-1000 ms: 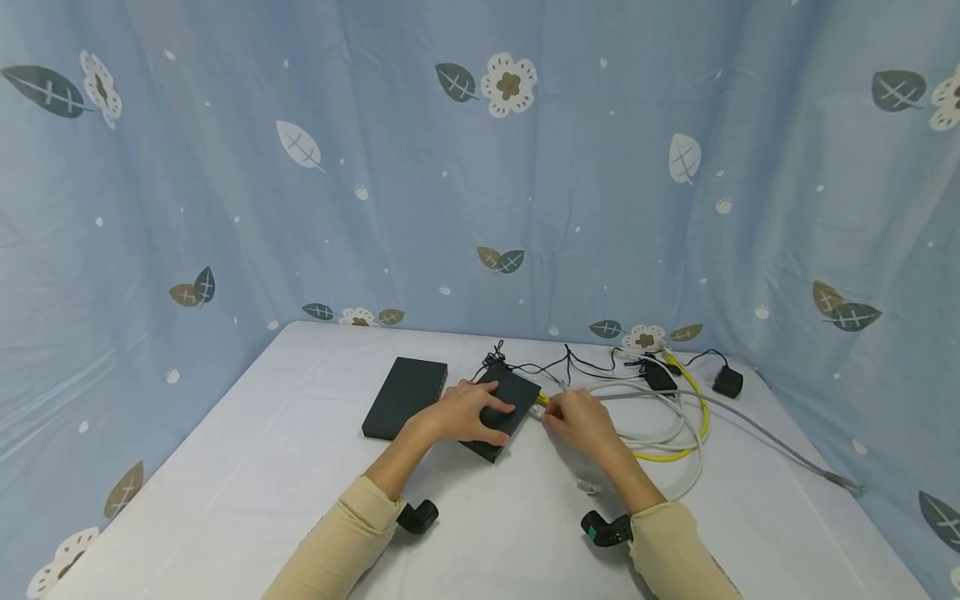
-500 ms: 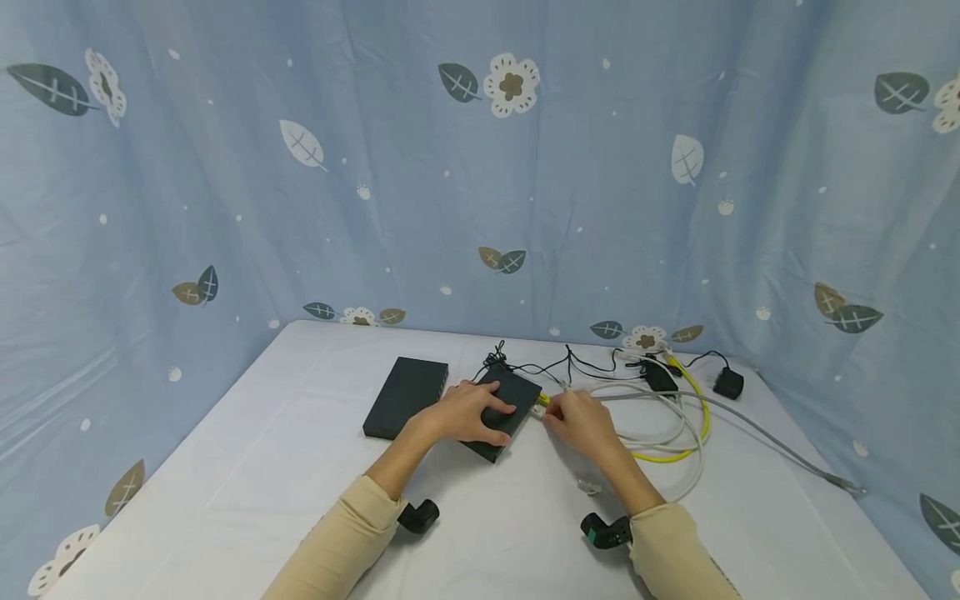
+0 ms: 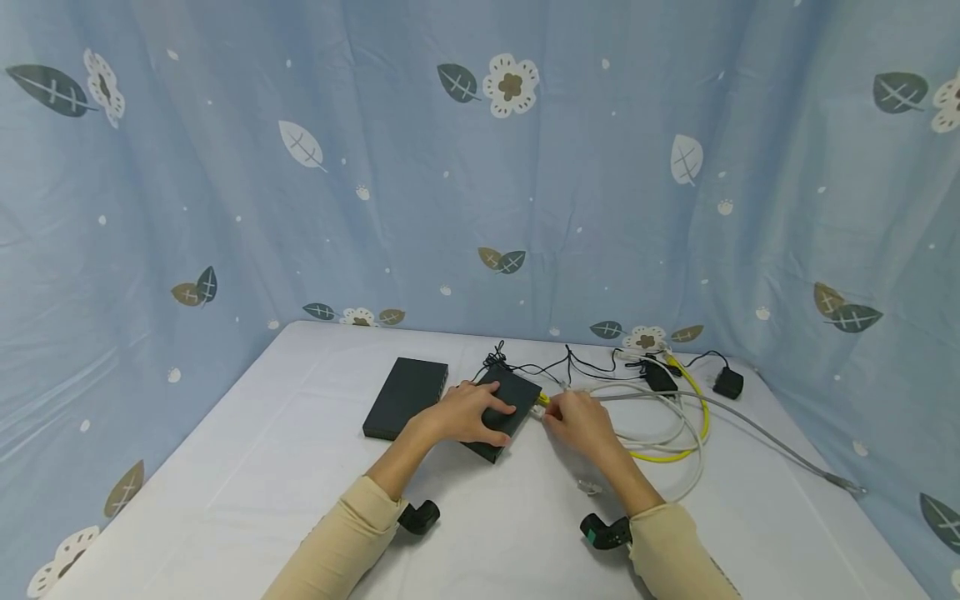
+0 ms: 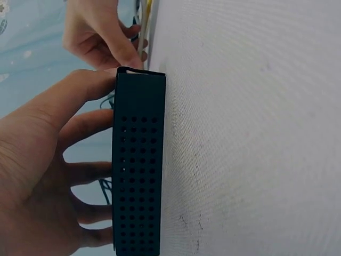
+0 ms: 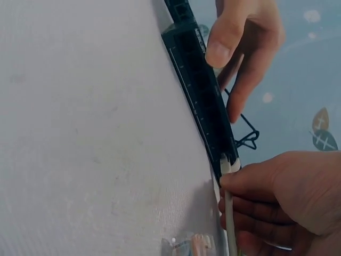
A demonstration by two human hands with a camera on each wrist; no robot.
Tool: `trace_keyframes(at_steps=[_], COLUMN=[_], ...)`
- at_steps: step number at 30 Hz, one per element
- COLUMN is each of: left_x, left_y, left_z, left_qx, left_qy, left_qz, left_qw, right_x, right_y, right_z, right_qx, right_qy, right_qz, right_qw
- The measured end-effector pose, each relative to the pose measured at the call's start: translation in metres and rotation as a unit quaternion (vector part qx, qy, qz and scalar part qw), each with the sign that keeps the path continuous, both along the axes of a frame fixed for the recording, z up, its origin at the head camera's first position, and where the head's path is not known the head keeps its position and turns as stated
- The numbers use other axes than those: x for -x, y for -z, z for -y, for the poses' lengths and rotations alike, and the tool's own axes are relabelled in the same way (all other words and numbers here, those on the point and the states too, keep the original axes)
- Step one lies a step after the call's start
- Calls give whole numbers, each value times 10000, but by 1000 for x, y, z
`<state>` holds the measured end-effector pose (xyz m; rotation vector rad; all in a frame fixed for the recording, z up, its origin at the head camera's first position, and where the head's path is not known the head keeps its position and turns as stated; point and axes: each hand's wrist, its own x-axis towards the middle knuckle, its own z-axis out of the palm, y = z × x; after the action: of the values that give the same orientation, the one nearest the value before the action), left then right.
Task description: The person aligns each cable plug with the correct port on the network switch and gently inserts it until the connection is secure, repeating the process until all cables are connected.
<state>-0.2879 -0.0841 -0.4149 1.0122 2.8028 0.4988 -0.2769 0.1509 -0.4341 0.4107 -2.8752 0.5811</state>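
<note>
A black network switch (image 3: pixel 521 388) lies slanted on the white table. My left hand (image 3: pixel 468 410) rests across its top with the fingers spread, and in the left wrist view the fingertips touch one broad face of the switch (image 4: pixel 139 176). At the port side, my right hand (image 3: pixel 583 423) pinches a white network cable (image 5: pixel 229 210) close to its plug. In the right wrist view that plug meets the end of the port row; how deep it sits cannot be seen. A yellow cable (image 3: pixel 544 399) also reaches the switch there, partly behind the right fingers.
Another black box (image 3: pixel 405 398) lies to the left. Coiled white cables, a yellow loop (image 3: pixel 705 417), a grey cable (image 3: pixel 757 433) and two black adapters (image 3: pixel 660 377) spread to the right. A small clear bag (image 3: pixel 588 487) lies near the right wrist. A patterned blue curtain (image 3: pixel 420 192) hangs behind.
Both hands keep almost the same place and hold; the switch and cables show no visible movement.
</note>
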Motion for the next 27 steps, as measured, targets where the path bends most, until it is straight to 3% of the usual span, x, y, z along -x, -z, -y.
trace_keyframes(at_steps=[27], left_x=[0], left_y=[0], left_z=[0], left_qx=[-1], left_qy=[-50], left_qz=[7], left_qw=[10000], right_x=[-1], right_y=[1], right_z=[5], right_qx=[-20], right_qy=[144], right_qz=[-153], right_qw=[9998])
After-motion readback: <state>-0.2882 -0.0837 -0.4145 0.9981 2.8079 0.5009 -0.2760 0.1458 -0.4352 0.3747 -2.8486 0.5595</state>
